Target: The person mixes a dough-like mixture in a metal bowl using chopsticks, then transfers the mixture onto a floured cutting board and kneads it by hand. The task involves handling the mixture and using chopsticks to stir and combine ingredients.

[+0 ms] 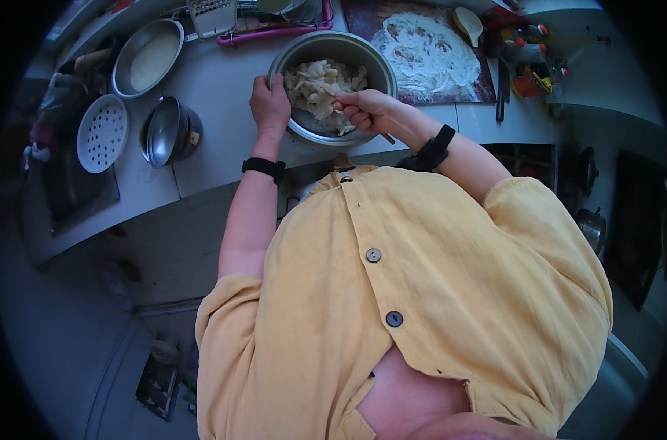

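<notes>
A large metal pot (387,71) stands on the white counter, close before my body. Inside it lies a lumpy, pale doughy mass (325,82). My left hand (270,104) grips the pot's left rim, thumb on the edge. Over the right part of the pot, my right hand (364,110) is closed around thin wooden chopsticks (388,138); their tips reach into the mass, and their other ends stick out below the fist. To the right of the pot lies a dark reddish board (361,16) spread with white flour (429,52).
A metal bowl (174,82) with a pale content, a white perforated plate (102,133) and nested metal bowls (171,132) stand left. A pink-edged rack (278,33) is behind. On the right are a light scoop or spoon (468,25), a dark knife-like tool (500,91) and bottles (531,49).
</notes>
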### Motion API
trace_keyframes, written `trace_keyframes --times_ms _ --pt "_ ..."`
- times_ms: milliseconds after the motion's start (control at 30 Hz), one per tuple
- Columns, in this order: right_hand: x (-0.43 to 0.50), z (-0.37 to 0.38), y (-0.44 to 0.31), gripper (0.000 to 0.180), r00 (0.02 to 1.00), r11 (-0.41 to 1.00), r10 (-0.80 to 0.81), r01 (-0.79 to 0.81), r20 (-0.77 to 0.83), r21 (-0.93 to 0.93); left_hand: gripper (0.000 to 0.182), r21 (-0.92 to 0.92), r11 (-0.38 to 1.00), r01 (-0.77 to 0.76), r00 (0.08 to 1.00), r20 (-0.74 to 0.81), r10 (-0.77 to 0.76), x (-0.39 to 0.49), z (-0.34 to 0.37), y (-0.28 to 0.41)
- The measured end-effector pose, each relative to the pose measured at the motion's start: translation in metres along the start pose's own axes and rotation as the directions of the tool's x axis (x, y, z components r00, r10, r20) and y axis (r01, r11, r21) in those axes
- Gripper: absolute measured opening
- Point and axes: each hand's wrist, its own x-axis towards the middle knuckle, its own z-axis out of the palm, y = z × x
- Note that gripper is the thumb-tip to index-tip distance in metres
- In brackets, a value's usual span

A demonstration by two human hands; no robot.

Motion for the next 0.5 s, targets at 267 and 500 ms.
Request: trace_keyframes --times_ms 267,500 --pt "-0.039 -0.045 -0.014 0.029 0.946 0.932 -0.236 0.156 -0.223 -0.326 0.032 -0.005 1.0 0.014 0.999 0.03 -0.014 0.004 0.001 -0.003" --pt "-0.092 -0.052 -0.036 0.034 0.837 0.473 -0.544 0.25 -0.057 -0.845 0.032 -0.019 1.0 0.001 0.999 0.036 -0.001 0.003 0.0 -0.001"
